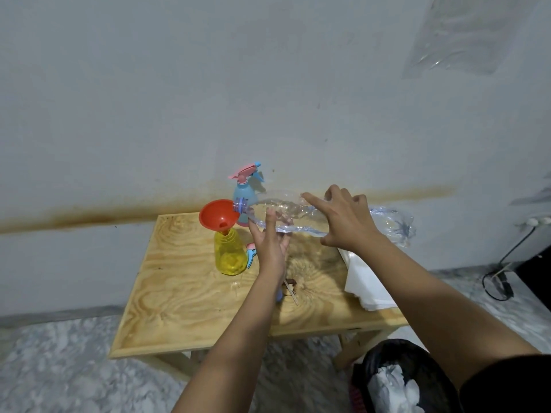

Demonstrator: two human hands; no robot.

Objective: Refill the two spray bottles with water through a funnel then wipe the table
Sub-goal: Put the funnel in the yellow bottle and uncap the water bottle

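Yellow spray bottle (229, 257) and blue spray bottle (244, 190) both stand upright at the far side of the wooden tabletop (185, 293), the blue one behind the yellow one and close to the wall. A black-lined bin (378, 362) with crumpled white paper inside sits on the floor at the near right corner. A clear water bottle (286, 208) is held nearly level above the tabletop, water pooled along its lower side and its open mouth at the rim of the funnel. A folded white cloth (363, 278) lies at the right edge of the tabletop.

The right hand (343, 222) grips the water bottle's body, fingers spread over the top and thumb underneath. The left hand (269, 242) is flat, its straight fingers propped against the underside of the bottle near the neck.

The red funnel (214, 217) sits tilted in the yellow spray bottle's open neck. A pink-and-blue spray head (251, 254) lies just right of the yellow bottle, partly hidden by the left hand.
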